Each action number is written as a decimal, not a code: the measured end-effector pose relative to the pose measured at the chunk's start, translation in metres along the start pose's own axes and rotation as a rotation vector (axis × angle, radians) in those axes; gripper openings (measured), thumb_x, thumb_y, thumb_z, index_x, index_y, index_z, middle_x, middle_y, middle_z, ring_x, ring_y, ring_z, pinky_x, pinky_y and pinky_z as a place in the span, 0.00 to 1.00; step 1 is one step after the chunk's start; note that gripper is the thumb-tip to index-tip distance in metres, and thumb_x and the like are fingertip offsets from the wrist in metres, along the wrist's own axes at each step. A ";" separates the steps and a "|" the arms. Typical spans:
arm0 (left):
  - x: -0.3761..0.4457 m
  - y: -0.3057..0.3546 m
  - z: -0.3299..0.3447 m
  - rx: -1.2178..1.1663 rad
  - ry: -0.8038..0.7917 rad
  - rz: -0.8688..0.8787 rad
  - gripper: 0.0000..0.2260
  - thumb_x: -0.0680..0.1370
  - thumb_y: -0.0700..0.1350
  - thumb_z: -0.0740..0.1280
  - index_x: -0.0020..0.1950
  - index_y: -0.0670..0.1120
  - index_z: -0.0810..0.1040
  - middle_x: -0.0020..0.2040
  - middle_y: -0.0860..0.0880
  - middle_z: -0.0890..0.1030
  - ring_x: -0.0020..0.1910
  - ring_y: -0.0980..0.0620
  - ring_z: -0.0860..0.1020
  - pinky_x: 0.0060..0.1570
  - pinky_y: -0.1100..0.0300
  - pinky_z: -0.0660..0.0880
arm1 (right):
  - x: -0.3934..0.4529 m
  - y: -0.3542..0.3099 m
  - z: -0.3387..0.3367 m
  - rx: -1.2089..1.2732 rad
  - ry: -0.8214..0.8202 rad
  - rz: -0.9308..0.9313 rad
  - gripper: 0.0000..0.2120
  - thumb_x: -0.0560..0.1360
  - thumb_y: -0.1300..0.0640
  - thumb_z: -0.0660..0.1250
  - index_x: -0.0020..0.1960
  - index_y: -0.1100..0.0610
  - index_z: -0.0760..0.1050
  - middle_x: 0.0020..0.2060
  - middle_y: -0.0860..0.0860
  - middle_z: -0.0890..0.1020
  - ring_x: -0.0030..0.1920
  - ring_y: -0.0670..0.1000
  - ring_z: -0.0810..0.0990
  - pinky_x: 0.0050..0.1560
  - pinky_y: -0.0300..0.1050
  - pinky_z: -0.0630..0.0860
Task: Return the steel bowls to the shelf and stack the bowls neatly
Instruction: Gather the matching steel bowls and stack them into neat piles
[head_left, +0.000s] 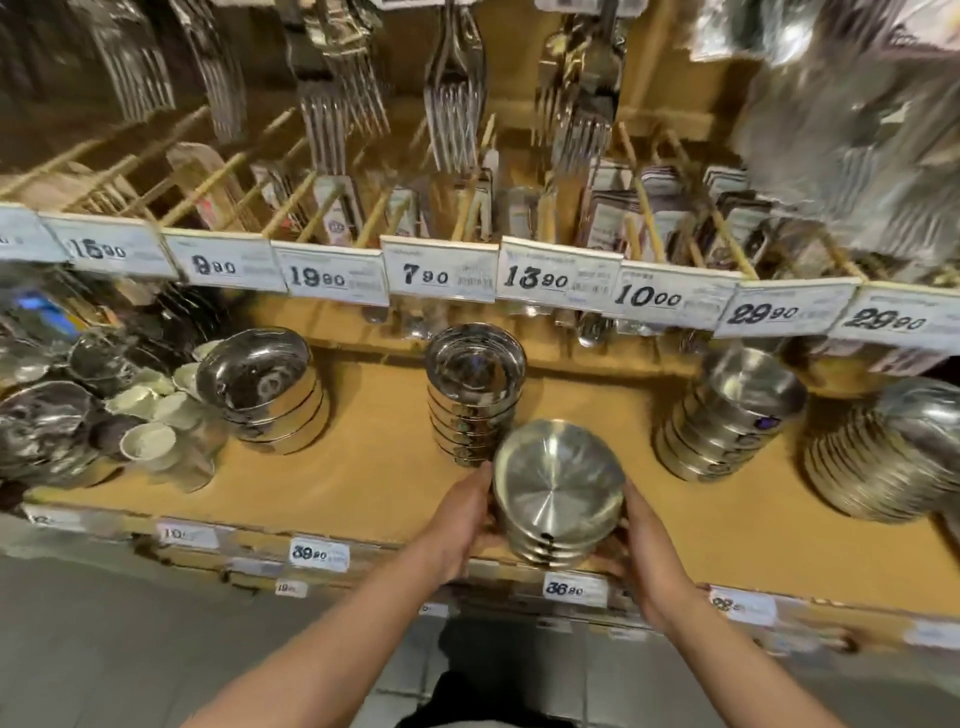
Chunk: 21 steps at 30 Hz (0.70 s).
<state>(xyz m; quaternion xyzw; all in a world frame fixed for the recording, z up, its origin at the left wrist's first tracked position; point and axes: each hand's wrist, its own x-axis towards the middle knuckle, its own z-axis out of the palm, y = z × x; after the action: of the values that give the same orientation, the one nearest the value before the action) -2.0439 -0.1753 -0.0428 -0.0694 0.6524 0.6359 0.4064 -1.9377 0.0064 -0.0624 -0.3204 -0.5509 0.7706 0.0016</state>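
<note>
Head view: our left hand (462, 525) and right hand (644, 540) clasp a small stack of round steel bowls (558, 491) at the tan shelf (363, 467) front edge, steadying it.

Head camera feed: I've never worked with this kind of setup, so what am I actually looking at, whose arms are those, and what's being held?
There is no machine here. The single picture comes from a camera worn on a person's head, looking forward and down at a shop shelf. The two bare arms are that person's own.

The left hand and right hand grip a short stack of steel bowls from either side, fingers curled round it, at the shelf's front edge.

On the shelf stand more bowl stacks: one directly behind, one to the left, one to the right. Price tags run along the rail above, and packs of forks hang higher up.
</note>
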 end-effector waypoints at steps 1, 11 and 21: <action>-0.005 -0.003 -0.004 0.003 -0.001 0.010 0.19 0.85 0.59 0.53 0.61 0.53 0.81 0.54 0.48 0.87 0.55 0.47 0.83 0.40 0.58 0.81 | -0.005 0.001 0.003 0.010 -0.016 0.003 0.18 0.80 0.35 0.58 0.59 0.41 0.81 0.52 0.48 0.87 0.50 0.50 0.87 0.40 0.46 0.83; -0.065 -0.022 -0.095 -0.091 0.249 0.069 0.19 0.85 0.57 0.54 0.54 0.54 0.84 0.45 0.52 0.88 0.41 0.54 0.86 0.40 0.57 0.82 | -0.029 0.014 0.098 -0.114 -0.170 0.025 0.15 0.82 0.37 0.56 0.58 0.37 0.80 0.53 0.44 0.86 0.53 0.49 0.84 0.46 0.52 0.84; -0.046 -0.009 -0.214 -0.187 0.347 0.066 0.21 0.84 0.56 0.54 0.42 0.63 0.86 0.42 0.53 0.88 0.41 0.51 0.86 0.47 0.50 0.85 | 0.002 0.032 0.219 -0.123 -0.287 -0.002 0.18 0.78 0.29 0.56 0.63 0.31 0.75 0.58 0.37 0.82 0.57 0.43 0.83 0.55 0.57 0.83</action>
<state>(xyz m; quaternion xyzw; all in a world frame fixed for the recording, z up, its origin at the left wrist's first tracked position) -2.1024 -0.3862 -0.0514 -0.1941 0.6526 0.6852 0.2588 -2.0369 -0.1912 -0.0498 -0.2060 -0.5920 0.7732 -0.0958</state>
